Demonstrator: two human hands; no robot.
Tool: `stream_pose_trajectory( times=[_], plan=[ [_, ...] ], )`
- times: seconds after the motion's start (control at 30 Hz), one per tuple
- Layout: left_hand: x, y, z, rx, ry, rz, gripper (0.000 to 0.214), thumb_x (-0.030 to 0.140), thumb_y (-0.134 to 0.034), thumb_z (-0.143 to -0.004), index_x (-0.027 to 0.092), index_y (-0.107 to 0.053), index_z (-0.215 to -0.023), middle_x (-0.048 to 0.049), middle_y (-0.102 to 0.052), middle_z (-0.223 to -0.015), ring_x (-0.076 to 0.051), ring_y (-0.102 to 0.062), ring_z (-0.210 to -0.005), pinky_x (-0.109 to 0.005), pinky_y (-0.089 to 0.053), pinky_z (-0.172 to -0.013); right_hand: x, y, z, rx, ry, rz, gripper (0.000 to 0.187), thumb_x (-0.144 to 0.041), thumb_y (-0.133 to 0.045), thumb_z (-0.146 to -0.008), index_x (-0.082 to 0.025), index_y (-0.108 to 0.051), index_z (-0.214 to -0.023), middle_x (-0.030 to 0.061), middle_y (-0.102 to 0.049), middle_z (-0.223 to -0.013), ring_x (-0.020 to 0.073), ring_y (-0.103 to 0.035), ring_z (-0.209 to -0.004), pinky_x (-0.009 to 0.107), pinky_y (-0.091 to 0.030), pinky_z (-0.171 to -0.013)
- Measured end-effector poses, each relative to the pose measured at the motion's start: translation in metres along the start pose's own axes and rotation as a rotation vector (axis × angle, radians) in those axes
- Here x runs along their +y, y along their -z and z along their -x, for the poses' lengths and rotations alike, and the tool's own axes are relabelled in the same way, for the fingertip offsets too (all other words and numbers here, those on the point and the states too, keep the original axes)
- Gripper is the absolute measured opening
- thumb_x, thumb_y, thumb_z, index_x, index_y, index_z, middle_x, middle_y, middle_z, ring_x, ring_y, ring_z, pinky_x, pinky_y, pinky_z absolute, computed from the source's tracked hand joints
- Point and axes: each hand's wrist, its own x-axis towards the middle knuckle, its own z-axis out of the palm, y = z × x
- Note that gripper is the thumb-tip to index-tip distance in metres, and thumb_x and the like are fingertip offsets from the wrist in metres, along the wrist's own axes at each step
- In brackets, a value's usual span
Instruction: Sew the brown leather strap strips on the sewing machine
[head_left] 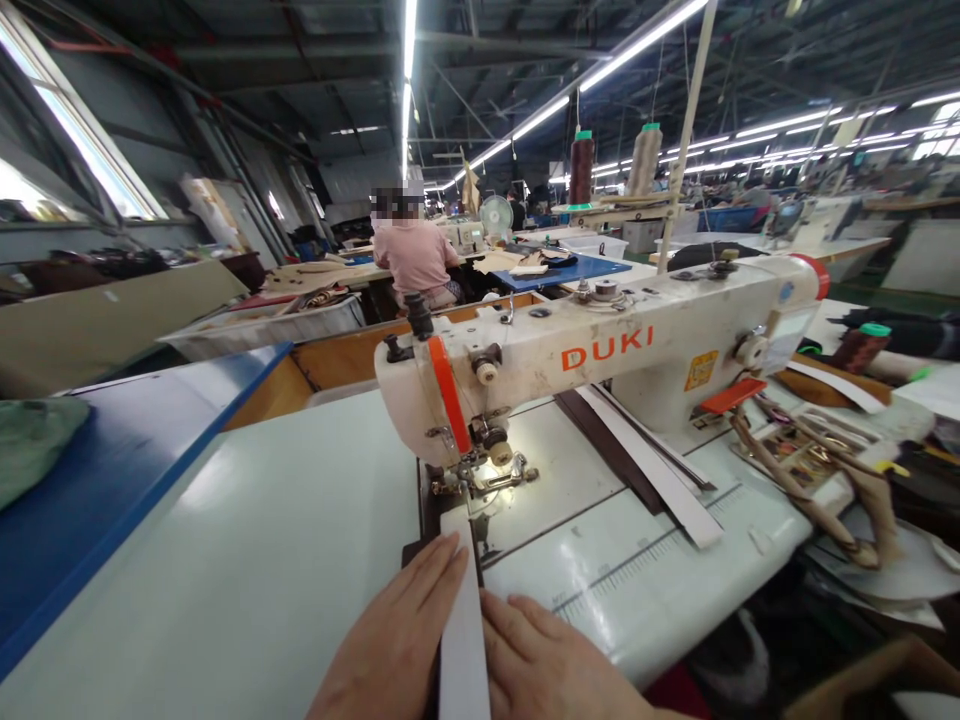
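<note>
Steadying a white strip [463, 640] between the hands, on the table [300, 560] just short of the needle end of a sewing machine [615, 345]. Laying the left hand [397, 625] over the strip's left edge, with fingers straight, close together and tips on the upper face; setting the right hand [551, 655] along the right edge, with fingers bent. Impossible to tell, with both thumbs hidden, whether either hand pinches or only presses. Showing dark material [420, 545] beside and ahead of the left fingertips, apparently running beneath the strip.

Likely to handle as light, thin and flexible along its length; probably smooth, so apt to skew under uneven pressure, and more easily creased than broken. Best to take hold by the two long edges, a little behind the front end, with fingers clear of the needle.

Pointing forward, away from the body, with the front end just beyond the left fingertips, toward the metal parts [491, 480] under the machine's head. Running nearly straight fore and aft along its long axis, passing between the hands and out of view at the near end.
</note>
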Motion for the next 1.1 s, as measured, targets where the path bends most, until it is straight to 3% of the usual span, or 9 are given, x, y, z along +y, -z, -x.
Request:
stream_pose_trajectory(
  times=[0.17, 0.3, 0.43, 0.7, 0.9, 1.1],
  plan=[
    [-0.001, 0.011, -0.010, -0.044, -0.063, -0.042, 0.063, 0.000, -0.033, -0.077, 0.010, -0.037, -0.139, -0.0113, -0.064, -0.124, -0.019, -0.060, -0.114, -0.028, -0.053, -0.093, 0.001, -0.010, 0.004, 0.148, -0.010, 0.041, 0.030, -0.028, -0.045, -0.097, -0.010, -0.063, -0.114, 0.0072, -0.069, -0.111, 0.0240, -0.059, -0.108, 0.031, -0.052, -0.083],
    [-0.002, 0.010, -0.010, -0.051, -0.112, -0.115, 0.059, 0.002, -0.036, -0.075, 0.008, -0.043, -0.134, -0.0125, -0.064, -0.122, -0.019, -0.059, -0.115, -0.027, -0.051, -0.093, 0.005, -0.006, 0.000, 0.336, -0.033, 0.051, 0.029, -0.026, -0.041, -0.099, -0.013, -0.065, -0.109, 0.0010, -0.071, -0.104, 0.0186, -0.060, -0.101, 0.025, -0.052, -0.079],
    [-0.004, 0.009, -0.008, -0.067, -0.137, -0.153, 0.052, 0.004, -0.037, -0.074, 0.008, -0.051, -0.125, -0.0130, -0.065, -0.121, -0.020, -0.060, -0.113, -0.027, -0.052, -0.092, 0.007, -0.004, -0.002, 0.410, -0.062, 0.069, 0.033, -0.024, -0.036, -0.101, -0.012, -0.067, -0.107, 0.0000, -0.071, -0.102, 0.0159, -0.061, -0.096, 0.022, -0.051, -0.076],
    [-0.005, 0.015, -0.014, -0.073, -0.201, -0.207, 0.050, 0.006, -0.038, -0.073, 0.006, -0.053, -0.120, -0.0148, -0.066, -0.119, -0.021, -0.063, -0.108, -0.027, -0.053, -0.086, 0.009, -0.008, -0.002, 0.427, -0.043, 0.128, 0.034, -0.018, -0.033, -0.101, -0.011, -0.066, -0.106, 0.0034, -0.071, -0.100, 0.0155, -0.060, -0.098, 0.020, -0.051, -0.077],
    [-0.006, 0.009, -0.011, -0.077, -0.216, -0.220, 0.051, 0.005, -0.037, -0.073, 0.006, -0.053, -0.121, -0.0152, -0.064, -0.121, -0.022, -0.062, -0.109, -0.028, -0.052, -0.088, 0.008, -0.025, 0.008, 0.201, 0.043, 0.153, 0.030, -0.022, -0.038, -0.099, -0.011, -0.063, -0.111, 0.0078, -0.068, -0.111, 0.0172, -0.057, -0.109, 0.022, -0.051, -0.085],
    [-0.007, 0.009, -0.014, -0.092, -0.200, -0.209, 0.053, 0.005, -0.038, -0.072, 0.008, -0.052, -0.123, -0.0131, -0.063, -0.124, -0.021, -0.060, -0.112, -0.028, -0.049, -0.093, 0.009, -0.025, 0.008, 0.222, 0.032, 0.157, 0.030, -0.022, -0.037, -0.100, -0.011, -0.064, -0.106, 0.0072, -0.069, -0.109, 0.0166, -0.058, -0.109, 0.022, -0.051, -0.087]
  ],
)
